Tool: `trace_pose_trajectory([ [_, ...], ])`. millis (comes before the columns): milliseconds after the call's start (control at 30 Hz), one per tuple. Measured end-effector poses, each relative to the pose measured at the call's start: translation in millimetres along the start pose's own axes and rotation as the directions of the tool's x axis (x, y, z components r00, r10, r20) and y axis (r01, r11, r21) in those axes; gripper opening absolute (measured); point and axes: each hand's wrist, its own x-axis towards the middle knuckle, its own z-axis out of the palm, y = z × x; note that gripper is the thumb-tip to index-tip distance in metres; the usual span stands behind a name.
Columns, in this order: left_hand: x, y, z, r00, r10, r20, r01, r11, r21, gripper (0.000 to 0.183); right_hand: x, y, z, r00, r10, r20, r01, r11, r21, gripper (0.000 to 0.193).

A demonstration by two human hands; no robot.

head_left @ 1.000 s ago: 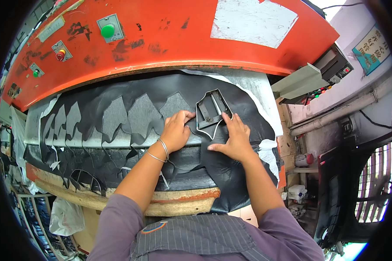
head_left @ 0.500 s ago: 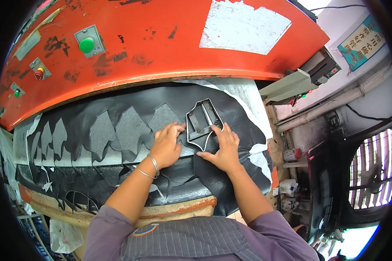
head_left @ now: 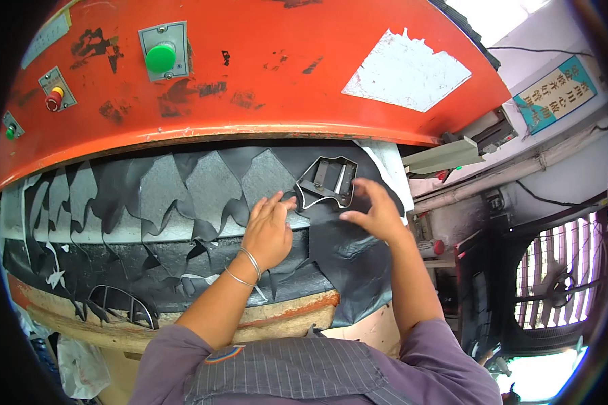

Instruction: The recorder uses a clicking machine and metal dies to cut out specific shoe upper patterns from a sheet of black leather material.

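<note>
A metal cutting die (head_left: 323, 183), a many-sided outline with cross bars inside, lies on a black leather-like sheet (head_left: 344, 236). To its left my left hand (head_left: 269, 233), with bracelets at the wrist, rests with fingers stretched out, their tips close to the die's left corner. My right hand (head_left: 378, 212) is at the die's right side, thumb and fingers spread apart. Whether its index fingertip touches the die, I cannot tell. Left of my hands the sheet has several cut-out openings (head_left: 213, 179) showing a grey surface, with loose strips hanging toward me.
Over the far side of the sheet stands the orange machine body (head_left: 263, 81), with a large green button (head_left: 161, 59) and a red one (head_left: 54, 100). A worn wooden edge (head_left: 277, 317) runs along the front. A second curved metal frame (head_left: 121, 307) lies at the near left.
The die has turned clockwise, its pointed end swinging toward the lower left. My right hand has loosened from it and moved to the right. The whole view has shifted somewhat.
</note>
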Motion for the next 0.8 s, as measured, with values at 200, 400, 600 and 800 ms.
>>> trace_pose_trajectory([
  [200, -1.2, -0.8, 2.3, 1.000, 0.011, 0.024, -0.011, 1.000, -0.024, 0.031, 60.5, 11.5, -13.4, 0.918, -0.378, 0.121, 0.395, 0.904, -0.166, 0.053],
  [400, 4.9, 2.6, 1.7, 1.000, 0.005, 0.023, -0.004, 0.999, -0.039, 0.027, 111.9, -4.1, 2.8, 0.826, -0.489, 0.281, 0.554, 0.797, -0.241, 0.023],
  [600, -1.4, 0.5, 4.8, 1.000, -0.014, -0.009, 0.014, 0.998, -0.056, 0.026, 82.3, 39.9, -0.8, 0.971, -0.221, 0.091, 0.237, 0.939, -0.249, 0.009],
  [800, 0.9, -1.7, 1.9, 1.000, -0.014, 0.016, 0.015, 0.998, -0.062, 0.025, 55.6, 39.2, 22.3, 0.989, 0.095, -0.113, -0.102, 0.993, -0.058, 0.016],
])
